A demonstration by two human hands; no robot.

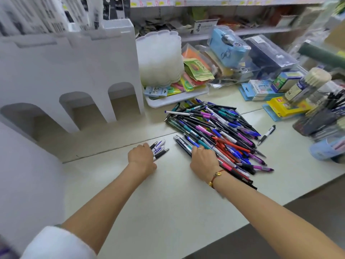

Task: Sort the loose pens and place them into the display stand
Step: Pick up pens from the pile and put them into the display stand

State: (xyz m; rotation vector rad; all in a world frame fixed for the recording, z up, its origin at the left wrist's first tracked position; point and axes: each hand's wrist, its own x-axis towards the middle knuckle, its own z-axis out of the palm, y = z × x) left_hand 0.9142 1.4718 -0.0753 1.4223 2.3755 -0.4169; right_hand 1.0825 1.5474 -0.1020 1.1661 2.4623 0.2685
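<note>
Left hand (pixel 141 156): on the pale counter (pixel 168 193), fingers curled round a small bunch of white pens (pixel 158 149); tips poke out toward the heap.
Right hand (pixel 203 158): laid on the near edge of the pen pile (pixel 214 133); fingers hidden among pens, so cannot tell whether apart or clamped. Red cord bracelet (pixel 216 177) at wrist.
Pen pile: mixed blue, purple, red, teal, black barrels, loose on counter right of centre. One black-and-white pen (pixel 267 134) lies apart, right of heap.
Display stand (pixel 69 71): white, left of pile, three arched openings low down; upper slots hold packaged pens, blurred.
White tray (pixel 177 97): behind pile, carries scalloped plastic tub (pixel 160 58) and bright packets.
Clear cup (pixel 317 118): far right, stuffed with dark pens.
</note>
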